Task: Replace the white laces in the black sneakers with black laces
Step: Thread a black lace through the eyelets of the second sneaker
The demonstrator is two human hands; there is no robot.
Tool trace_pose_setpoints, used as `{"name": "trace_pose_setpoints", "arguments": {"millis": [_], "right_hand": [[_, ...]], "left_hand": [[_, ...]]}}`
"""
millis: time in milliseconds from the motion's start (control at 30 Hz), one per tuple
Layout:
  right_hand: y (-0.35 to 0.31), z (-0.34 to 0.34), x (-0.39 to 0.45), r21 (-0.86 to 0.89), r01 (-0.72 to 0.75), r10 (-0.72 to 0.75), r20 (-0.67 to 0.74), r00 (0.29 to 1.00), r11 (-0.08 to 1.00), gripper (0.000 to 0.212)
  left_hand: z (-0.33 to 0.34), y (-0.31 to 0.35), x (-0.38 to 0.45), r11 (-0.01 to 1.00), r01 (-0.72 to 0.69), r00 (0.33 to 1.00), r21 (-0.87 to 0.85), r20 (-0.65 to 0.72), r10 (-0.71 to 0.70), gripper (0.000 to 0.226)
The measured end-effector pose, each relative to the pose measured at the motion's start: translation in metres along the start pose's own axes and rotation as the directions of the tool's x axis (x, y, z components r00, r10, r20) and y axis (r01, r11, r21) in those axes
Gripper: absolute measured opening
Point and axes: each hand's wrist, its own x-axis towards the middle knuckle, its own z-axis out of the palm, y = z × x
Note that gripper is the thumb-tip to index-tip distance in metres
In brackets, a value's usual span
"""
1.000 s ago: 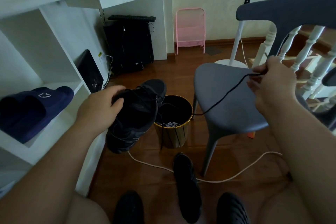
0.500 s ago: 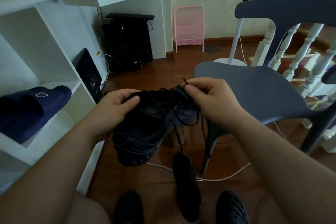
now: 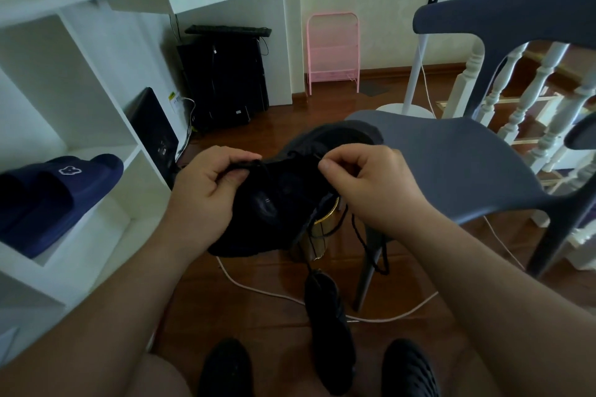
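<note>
- A room with a dark wooden floor (image 3: 264, 280), seen from above by a seated person; a white shelf unit (image 3: 96, 126) stands to the left and a grey plastic chair (image 3: 451, 164) to the right.
- The right hand (image 3: 364, 184) is curled, thumb and forefinger pinching the end of a black lace (image 3: 361, 235) at the upper eyelets of a black sneaker (image 3: 274, 203).
- The left hand (image 3: 206, 193) grips the sneaker's other side — fingers wrapped over its edge, thumb pressed on top, also on a bit of lace.
- The sneaker hangs in the air between both hands, opening facing away; slack lace dangles in loops below the right hand.
- Likely step: threading the black lace through the top eyelets. The next move calls for aiming the lace tip into a small hole, then pulling the slack through.
- Behind the sneaker, a gold-rimmed bin (image 3: 325, 229); whether white laces lie inside cannot be told.
- The second sneaker (image 3: 332, 332) lies on the floor — near the person's feet.
</note>
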Motion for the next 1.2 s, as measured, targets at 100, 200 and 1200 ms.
{"name": "trace_pose_setpoints", "arguments": {"millis": [100, 200, 1200], "right_hand": [[0.001, 0.001, -0.001, -0.042, 0.023, -0.023, 0.005, 1.000, 0.999, 0.019], [0.000, 0.001, -0.002, -0.050, 0.037, -0.038, -0.018, 0.999, 0.998, 0.018], [0.020, 0.019, 0.008, 0.603, -0.350, 0.543, -0.168, 0.823, 0.717, 0.022]], "left_hand": [[0.006, 0.007, -0.004, 0.974, -0.200, 0.976, 0.105, -0.069, 0.208, 0.034], [0.013, 0.012, -0.007, 0.954, -0.267, 0.955, 0.133, -0.097, 0.281, 0.030], [0.053, 0.036, -0.018, 0.921, -0.264, 0.963, 0.285, 0.022, 0.269, 0.036]]}}
